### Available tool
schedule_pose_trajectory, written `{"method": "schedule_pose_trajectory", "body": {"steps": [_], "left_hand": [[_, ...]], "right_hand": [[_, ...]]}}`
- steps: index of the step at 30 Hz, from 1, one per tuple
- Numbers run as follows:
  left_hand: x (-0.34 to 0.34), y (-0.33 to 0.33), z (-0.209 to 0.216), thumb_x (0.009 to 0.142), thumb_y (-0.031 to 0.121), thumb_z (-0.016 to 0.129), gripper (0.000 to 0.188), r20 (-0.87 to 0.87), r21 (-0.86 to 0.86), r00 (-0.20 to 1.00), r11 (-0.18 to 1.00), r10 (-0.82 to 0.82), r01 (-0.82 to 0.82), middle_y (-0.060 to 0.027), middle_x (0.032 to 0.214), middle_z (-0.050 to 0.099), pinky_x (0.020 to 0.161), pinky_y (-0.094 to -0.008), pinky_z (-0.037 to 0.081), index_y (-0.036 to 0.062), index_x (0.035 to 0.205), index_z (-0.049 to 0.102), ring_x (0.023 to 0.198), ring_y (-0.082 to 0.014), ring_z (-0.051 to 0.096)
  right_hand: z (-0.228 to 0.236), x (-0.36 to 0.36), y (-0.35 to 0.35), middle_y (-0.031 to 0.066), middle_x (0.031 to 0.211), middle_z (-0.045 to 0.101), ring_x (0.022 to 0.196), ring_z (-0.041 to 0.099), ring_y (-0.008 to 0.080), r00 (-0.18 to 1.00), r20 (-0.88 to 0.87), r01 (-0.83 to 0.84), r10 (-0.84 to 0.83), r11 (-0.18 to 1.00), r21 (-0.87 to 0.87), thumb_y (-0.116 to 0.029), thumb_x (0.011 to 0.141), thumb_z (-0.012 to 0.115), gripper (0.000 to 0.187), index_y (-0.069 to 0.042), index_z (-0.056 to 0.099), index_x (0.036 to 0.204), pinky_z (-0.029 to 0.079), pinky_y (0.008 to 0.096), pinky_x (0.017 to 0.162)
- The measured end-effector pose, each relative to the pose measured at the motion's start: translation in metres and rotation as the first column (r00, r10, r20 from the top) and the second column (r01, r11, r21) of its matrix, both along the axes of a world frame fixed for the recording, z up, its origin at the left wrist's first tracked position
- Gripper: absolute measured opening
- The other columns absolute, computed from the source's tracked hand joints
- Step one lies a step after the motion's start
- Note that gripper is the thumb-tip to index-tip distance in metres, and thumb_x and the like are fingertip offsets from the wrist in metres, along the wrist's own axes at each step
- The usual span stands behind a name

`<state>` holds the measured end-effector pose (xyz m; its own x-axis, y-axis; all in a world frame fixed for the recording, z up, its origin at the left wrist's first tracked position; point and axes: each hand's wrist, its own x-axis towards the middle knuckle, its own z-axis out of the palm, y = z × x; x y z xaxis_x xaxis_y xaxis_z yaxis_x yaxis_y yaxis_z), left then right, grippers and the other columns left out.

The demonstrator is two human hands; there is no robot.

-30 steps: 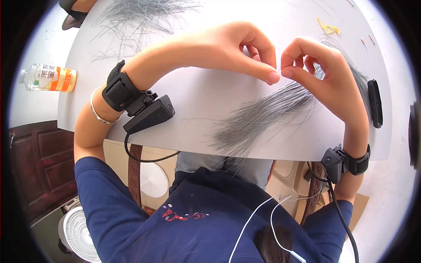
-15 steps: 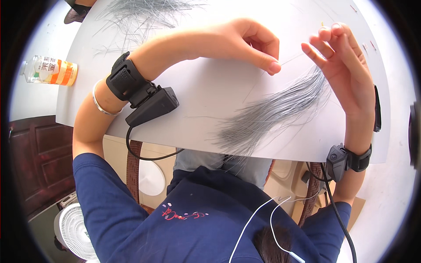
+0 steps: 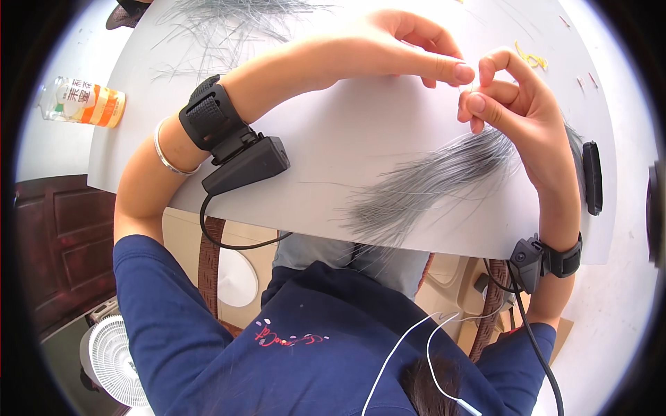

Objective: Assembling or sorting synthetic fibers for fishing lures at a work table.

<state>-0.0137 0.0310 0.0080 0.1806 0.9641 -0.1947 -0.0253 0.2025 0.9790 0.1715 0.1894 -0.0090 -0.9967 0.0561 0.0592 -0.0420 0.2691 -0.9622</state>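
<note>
My left hand (image 3: 416, 52) and my right hand (image 3: 524, 97) meet above the right part of the white table (image 3: 312, 149). The left thumb and fingers are closed in a pinch at the right fingertips. Curled in toward them, the right fingers and thumb are closed too; a fine pale strand seems to run between the hands, too thin to name. Under the right hand lies a bundle of thin grey wire-like strands (image 3: 430, 177), its loose ends fanned toward the table's near edge. Thin yellow strips (image 3: 531, 57) lie just beyond the right hand.
A loose heap of grey strands (image 3: 229, 28) is spread at the far left. A bottle with an orange and white label (image 3: 87, 102) stands past the table's left edge. Near the right edge lies a flat black object (image 3: 592, 178). Black cables (image 3: 236, 249) hang from both wrist devices.
My right hand has come left and down from its raised position with fingers apart, and its fingers have curled. My left hand has moved right to meet it. More of the yellow strips now shows.
</note>
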Motion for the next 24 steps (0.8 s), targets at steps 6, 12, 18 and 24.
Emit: {"method": "schedule_pose_trajectory", "body": {"steps": [6,12,18,24], "left_hand": [[0.002,-0.002,-0.033,0.096,0.035,0.060,0.031,0.133,0.041,0.968,0.975,0.213,-0.220,0.0002,0.094,0.063,0.070,-0.0186,0.042,0.0059,0.105,0.066,0.086,-0.0068,0.055],[-0.031,0.001,-0.050,0.098,0.018,0.053,0.012,0.619,0.028,0.744,0.940,0.252,-0.341,-0.0022,0.107,0.061,0.071,-0.0225,0.046,0.0074,0.101,0.058,0.091,-0.0121,0.056],[-0.035,0.000,-0.055,0.097,0.015,0.055,0.009,0.643,0.038,0.672,0.862,0.366,-0.505,-0.0042,0.123,0.057,0.076,-0.0241,0.047,0.0075,0.102,0.058,0.099,-0.0133,0.055],[-0.039,-0.001,-0.060,0.095,0.016,0.060,0.006,0.588,0.115,0.720,0.843,0.369,-0.526,-0.0056,0.140,0.050,0.085,-0.0243,0.046,0.0105,0.098,0.063,0.114,-0.0142,0.050]], "right_hand": [[0.002,0.002,-0.003,0.0071,0.083,0.069,0.073,0.061,0.0091,1.000,0.008,-0.018,0.018,0.999,0.033,-0.015,0.091,0.069,0.020,-0.002,0.065,0.105,0.050,0.0219,0.070],[0.004,0.005,0.002,0.0038,0.082,0.068,0.074,0.062,0.0091,0.998,0.048,0.026,-0.032,0.994,0.109,-0.023,0.092,0.067,0.025,-0.001,0.073,0.101,0.051,0.0212,0.072],[0.003,0.003,0.005,0.0049,0.085,0.071,0.078,0.066,0.0095,0.987,0.144,0.066,-0.069,0.998,0.024,-0.027,0.091,0.068,0.028,-0.002,0.074,0.101,0.053,0.0210,0.076],[0.001,0.003,0.006,0.0088,0.087,0.073,0.079,0.070,0.0122,0.988,0.148,0.050,-0.051,0.999,0.008,-0.028,0.091,0.067,0.030,-0.001,0.073,0.104,0.055,0.0224,0.077]]}}
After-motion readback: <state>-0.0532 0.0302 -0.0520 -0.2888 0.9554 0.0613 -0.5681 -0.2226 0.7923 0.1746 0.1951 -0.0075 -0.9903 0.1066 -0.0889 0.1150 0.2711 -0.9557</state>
